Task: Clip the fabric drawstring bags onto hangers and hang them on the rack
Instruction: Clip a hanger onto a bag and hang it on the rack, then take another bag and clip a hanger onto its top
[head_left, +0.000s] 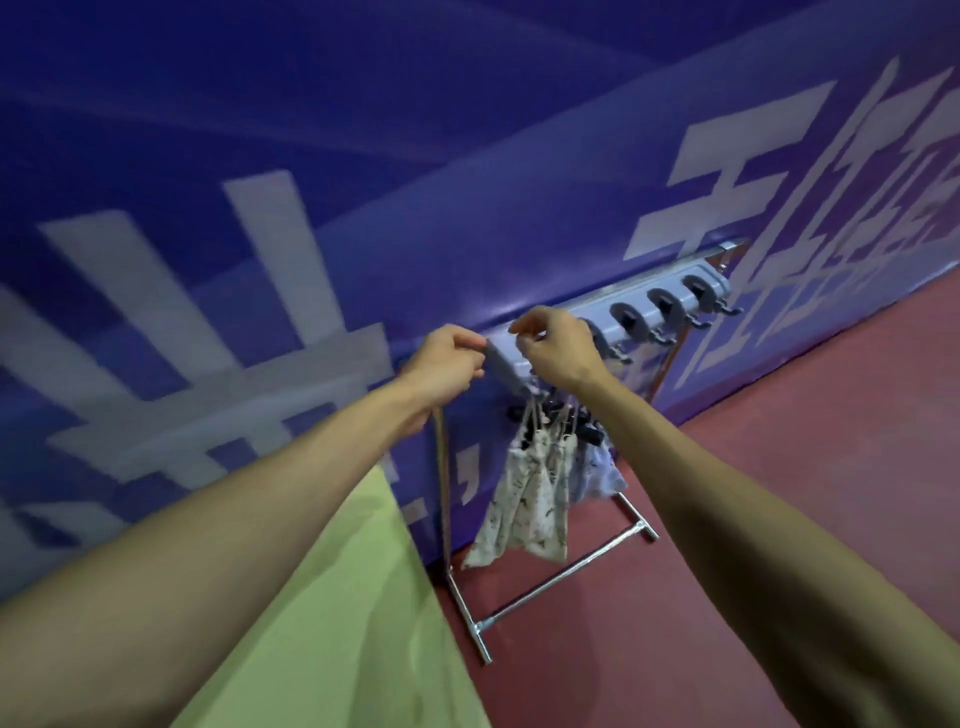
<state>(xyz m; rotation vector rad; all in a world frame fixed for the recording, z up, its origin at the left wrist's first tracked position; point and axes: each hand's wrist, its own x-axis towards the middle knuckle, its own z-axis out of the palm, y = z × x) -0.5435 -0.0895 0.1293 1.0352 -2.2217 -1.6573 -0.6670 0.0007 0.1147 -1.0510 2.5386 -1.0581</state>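
Note:
A long grey multi-clip hanger lies along the top bar of a low metal rack against the wall. My left hand grips the hanger's near end. My right hand is curled over the hanger's top just beside it, fingers pinched together. Below my hands several pale printed drawstring bags hang from dark clips at the hanger's near end. The far clips hold nothing.
A purple wall with large white lettering stands right behind the rack. A light green table surface reaches to the rack's left post. Red floor spreads to the right.

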